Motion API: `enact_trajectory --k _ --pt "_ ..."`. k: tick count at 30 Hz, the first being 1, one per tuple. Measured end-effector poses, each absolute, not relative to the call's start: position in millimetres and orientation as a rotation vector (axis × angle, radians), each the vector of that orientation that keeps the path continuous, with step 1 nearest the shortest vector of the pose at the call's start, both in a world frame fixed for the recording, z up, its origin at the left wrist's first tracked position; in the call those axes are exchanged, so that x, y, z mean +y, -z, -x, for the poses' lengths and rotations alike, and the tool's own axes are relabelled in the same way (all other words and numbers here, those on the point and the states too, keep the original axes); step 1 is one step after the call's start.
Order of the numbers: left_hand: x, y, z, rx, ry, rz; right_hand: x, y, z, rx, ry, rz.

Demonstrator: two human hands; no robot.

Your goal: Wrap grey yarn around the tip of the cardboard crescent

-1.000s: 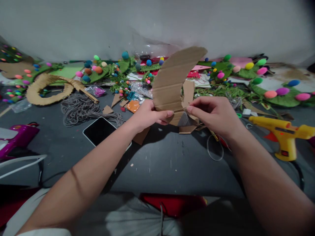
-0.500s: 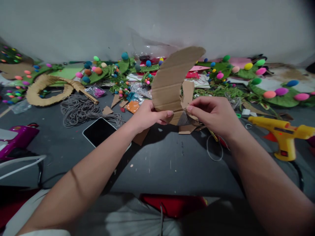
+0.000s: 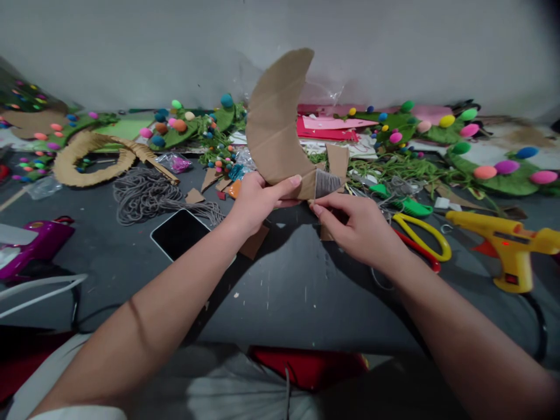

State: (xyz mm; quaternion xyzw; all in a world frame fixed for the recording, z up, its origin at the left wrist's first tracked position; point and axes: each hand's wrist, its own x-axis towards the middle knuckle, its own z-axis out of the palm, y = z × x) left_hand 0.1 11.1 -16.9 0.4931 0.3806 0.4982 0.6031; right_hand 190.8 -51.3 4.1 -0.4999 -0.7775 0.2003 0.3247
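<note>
A crescent cut from brown corrugated cardboard [image 3: 275, 119] stands raised above the table, its upper tip pointing up and right. My left hand [image 3: 258, 201] is closed on its lower part, thumb on the front face. Grey yarn [image 3: 328, 184] is wound tightly round the crescent's lower right tip. Just below that winding, my right hand [image 3: 350, 224] is closed in a pinch at the cardboard's lower edge. Whatever lies between those fingertips is too small to make out. A loose heap of grey yarn [image 3: 142, 195] lies on the table to the left.
A phone [image 3: 179, 233] lies by my left forearm. Scissors with yellow and red handles [image 3: 426, 239] and a yellow glue gun [image 3: 510, 242] are on the right. A cardboard ring [image 3: 65, 169], red paper [image 3: 328, 131] and leaves with coloured pompoms [image 3: 499, 169] line the back.
The crescent has moved left and up and turned more upright. My right hand has shifted left to its lower edge, and the yarn winding and scissors handles now show more fully.
</note>
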Motion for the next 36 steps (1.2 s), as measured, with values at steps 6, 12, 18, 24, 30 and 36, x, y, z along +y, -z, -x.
enact_trajectory --k 6,12,18,24,30,36 --pt "9.5 10.0 0.5 0.798 -1.136 -1.080 -47.9 -0.2 -193.6 -1.990 -0.609 1.293" --pt "10.7 6.1 2.5 0.801 -1.079 -1.043 -44.0 0.0 -195.8 -1.971 -0.711 1.308" --pt "11.9 6.4 3.4 0.765 -1.083 -1.019 -41.9 1.1 -201.3 -1.933 -0.725 1.331" --pt "11.3 8.5 1.8 0.848 -1.130 -1.060 -43.6 2.0 -200.3 -2.025 -0.704 1.301" --pt "10.9 10.2 1.8 0.826 -1.131 -1.066 -42.0 6.3 -201.7 -2.039 -0.686 1.274" --pt "10.3 9.7 1.2 0.802 -1.080 -1.075 -41.5 5.8 -201.2 -2.102 -0.628 1.215"
